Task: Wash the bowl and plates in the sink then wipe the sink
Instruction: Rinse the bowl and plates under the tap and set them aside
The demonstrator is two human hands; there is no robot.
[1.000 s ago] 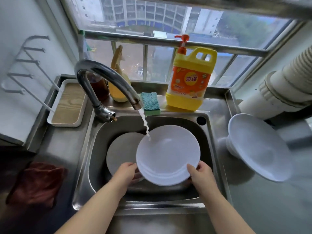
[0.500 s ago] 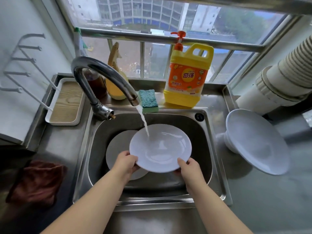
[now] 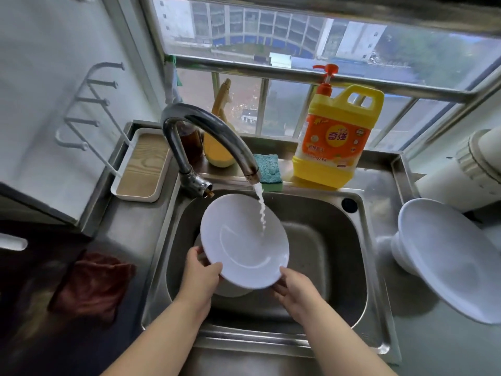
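1. A steel sink [image 3: 320, 256] sits in a steel counter under a barred window; the tap [image 3: 208, 137] runs water onto a white plate [image 3: 241, 240] held tilted over the basin.
2. The left hand [image 3: 199, 275] grips the plate's rim at 7 o'clock, the right hand [image 3: 295, 290] at 5 o'clock, fingers curled under it.
3. A second plate [image 3: 233, 291] lies beneath, mostly hidden.
4. At 12 o'clock stand a sponge [image 3: 268, 169] and a yellow detergent jug [image 3: 336, 142]; at 3 o'clock, a white bowl [image 3: 444, 256]; at 9 o'clock, a dark red cloth [image 3: 92, 286].
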